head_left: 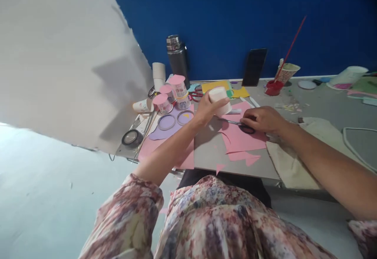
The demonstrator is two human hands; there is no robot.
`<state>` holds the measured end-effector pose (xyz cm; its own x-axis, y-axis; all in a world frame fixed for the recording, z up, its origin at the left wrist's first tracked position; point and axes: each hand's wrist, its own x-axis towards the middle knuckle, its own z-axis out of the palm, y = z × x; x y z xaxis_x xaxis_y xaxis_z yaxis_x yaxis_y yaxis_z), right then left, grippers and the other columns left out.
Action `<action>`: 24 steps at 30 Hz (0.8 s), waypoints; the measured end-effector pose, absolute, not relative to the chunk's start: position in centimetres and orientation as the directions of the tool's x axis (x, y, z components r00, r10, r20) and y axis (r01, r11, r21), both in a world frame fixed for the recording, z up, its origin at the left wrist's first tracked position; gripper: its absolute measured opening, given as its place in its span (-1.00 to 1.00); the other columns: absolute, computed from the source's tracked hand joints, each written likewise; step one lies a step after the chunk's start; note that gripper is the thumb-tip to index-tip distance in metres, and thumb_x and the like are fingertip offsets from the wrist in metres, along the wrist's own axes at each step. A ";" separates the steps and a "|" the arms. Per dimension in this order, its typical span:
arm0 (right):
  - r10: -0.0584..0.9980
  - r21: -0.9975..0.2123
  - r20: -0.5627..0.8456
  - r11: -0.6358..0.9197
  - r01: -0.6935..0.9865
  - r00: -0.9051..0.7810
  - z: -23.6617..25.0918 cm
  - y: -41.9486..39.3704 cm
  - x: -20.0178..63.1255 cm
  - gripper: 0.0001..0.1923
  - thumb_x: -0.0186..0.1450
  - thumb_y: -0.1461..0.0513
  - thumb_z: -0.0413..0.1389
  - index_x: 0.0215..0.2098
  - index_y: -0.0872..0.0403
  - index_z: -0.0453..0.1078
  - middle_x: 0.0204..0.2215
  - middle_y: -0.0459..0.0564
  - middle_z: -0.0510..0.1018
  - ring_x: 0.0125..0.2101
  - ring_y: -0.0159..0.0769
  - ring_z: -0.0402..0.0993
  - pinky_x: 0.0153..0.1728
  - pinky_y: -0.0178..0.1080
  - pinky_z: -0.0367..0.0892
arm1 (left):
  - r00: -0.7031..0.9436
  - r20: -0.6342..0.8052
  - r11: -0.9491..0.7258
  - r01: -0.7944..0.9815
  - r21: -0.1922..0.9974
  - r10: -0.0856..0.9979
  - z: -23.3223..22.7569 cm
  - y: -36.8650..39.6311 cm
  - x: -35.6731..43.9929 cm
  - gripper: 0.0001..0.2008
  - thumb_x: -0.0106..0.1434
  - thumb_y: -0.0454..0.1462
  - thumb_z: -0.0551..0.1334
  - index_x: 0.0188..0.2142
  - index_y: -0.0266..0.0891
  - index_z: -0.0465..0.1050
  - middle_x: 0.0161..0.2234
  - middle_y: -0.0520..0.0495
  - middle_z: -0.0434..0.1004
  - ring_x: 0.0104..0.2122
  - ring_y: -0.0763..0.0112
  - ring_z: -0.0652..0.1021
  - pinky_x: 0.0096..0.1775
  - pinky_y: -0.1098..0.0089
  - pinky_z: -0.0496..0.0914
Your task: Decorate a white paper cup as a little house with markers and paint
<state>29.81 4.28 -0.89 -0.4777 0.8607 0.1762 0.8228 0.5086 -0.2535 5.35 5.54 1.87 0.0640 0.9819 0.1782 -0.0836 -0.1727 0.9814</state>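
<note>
Left hand [207,110] grips white cup [220,99]; right hand [262,119] (flat) on scissors [240,124].

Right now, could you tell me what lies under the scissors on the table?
The scissors lie on pink paper, which rests on the grey table. The right hand covers the handles, so what lies beneath them is hidden.

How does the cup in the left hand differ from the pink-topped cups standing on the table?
The white cup is held tilted in the left hand, above the table; the pink-topped cups stand grouped on the table. Its visible end is plain white; theirs are covered in pink. All look like small paper cups.
</note>
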 end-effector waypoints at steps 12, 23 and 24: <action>0.893 -0.172 0.003 0.443 0.880 -0.449 0.1 3.0 29.4 -0.91 0.35 0.20 0.21 -0.26 -0.01 0.57 -0.25 0.02 0.71 -0.27 -0.12 0.62 -0.37 -0.20 0.17 | -0.071 0.126 -0.115 0.136 0.984 0.989 -0.5 6.0 3.9 -0.56 0.14 -0.23 0.45 0.00 -0.11 0.44 -0.04 -0.11 0.56 -0.03 0.19 0.54 0.02 0.21 0.41; 0.906 -0.152 -0.151 0.373 0.915 -0.394 1.2 3.0 28.9 -0.85 0.39 0.21 0.14 -0.32 0.03 0.53 -0.29 0.06 0.71 -0.26 -0.08 0.64 -0.35 -0.19 0.18 | -0.139 0.121 -0.099 0.160 0.982 0.983 -0.6 5.4 3.4 -0.52 0.18 -0.17 0.44 0.05 -0.09 0.36 0.04 -0.15 0.49 0.05 0.15 0.52 0.12 0.16 0.40; 0.910 -0.165 -0.153 0.361 0.918 -0.386 1.3 3.0 28.9 -0.85 0.38 0.21 0.14 -0.32 0.03 0.53 -0.30 0.07 0.71 -0.27 -0.07 0.64 -0.36 -0.19 0.16 | -0.157 0.137 -0.111 0.168 0.980 0.978 -0.4 5.5 3.3 -0.52 0.17 -0.17 0.45 0.04 -0.09 0.37 0.02 -0.14 0.50 0.03 0.16 0.53 0.12 0.18 0.41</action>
<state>28.94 3.04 1.29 -0.3856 0.9098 -0.1534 0.9178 0.3612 -0.1649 3.28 5.49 -0.37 -0.1569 0.9780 0.1373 0.1675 -0.1106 0.9796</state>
